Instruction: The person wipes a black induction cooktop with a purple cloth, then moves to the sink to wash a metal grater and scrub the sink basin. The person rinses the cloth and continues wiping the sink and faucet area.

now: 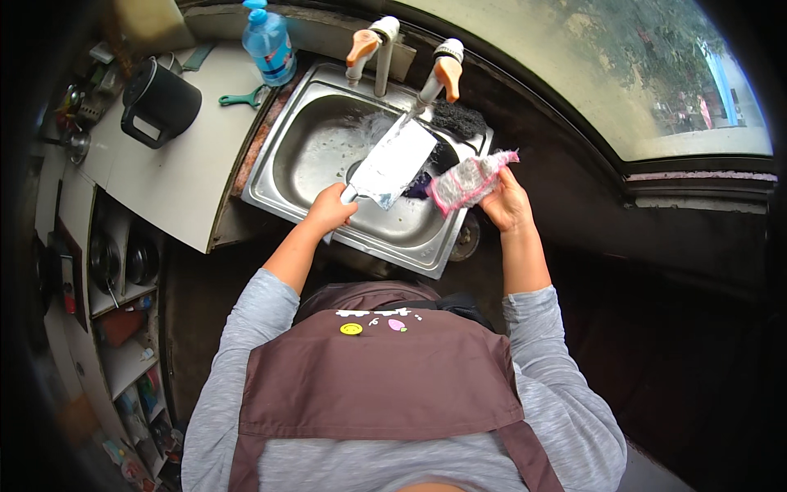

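Note:
My left hand [332, 210] grips the handle of a cleaver [395, 163] over the stainless steel sink [295, 141]. The wide blade points up and to the right, beneath the right-hand tap [441, 72], and water splashes about it. In my right hand [508, 200] is a grey and white dishcloth [470, 179] with pink edging, held at the sink's right rim, apart from the blade. Something dark purple [420, 186] lies in the basin, mostly hidden behind the blade.
A second tap [363, 52] stands left of the first. A black scouring pad [458, 120] sits on the sink's back corner. On the left counter [184, 184] are a blue pump bottle [270, 49], a green-handled peeler [241, 98] and a black kettle [163, 101]. A window [615, 80] rises behind, right.

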`<state>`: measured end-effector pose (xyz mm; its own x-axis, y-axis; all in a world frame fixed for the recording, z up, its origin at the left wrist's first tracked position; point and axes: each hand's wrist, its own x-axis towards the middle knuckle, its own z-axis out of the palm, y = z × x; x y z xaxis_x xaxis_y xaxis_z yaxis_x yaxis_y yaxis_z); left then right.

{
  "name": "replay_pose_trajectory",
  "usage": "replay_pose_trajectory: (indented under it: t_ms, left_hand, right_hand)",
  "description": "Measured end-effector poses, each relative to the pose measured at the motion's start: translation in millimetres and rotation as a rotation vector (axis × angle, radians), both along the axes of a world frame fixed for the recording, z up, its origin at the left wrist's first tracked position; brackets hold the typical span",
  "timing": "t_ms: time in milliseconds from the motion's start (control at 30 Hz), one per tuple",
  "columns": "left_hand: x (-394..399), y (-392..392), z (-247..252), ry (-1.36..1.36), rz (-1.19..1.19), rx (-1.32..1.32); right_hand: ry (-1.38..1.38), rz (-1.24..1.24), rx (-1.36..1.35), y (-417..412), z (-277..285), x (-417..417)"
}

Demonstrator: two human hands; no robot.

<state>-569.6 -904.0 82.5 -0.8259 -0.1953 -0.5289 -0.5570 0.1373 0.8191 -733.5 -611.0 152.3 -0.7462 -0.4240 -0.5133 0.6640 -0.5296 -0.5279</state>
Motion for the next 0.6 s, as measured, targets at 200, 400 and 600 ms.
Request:
replay_pose_trajectory:
  t_ms: [200,400,600]
  left_hand:
    - [11,15,20,-0.061,0.052,-0.094]
    - [10,23,43,-0.067,0.135,-0.127]
    - [-5,27,25,-0.008,0.360,0.068]
  right_hand:
    - [0.711,0.004,0.800,-78,0,-17]
    - [1.262,0.126,1.240,-173,-81,-19]
    - [1.557,0.360,0.942,-177,-61,38]
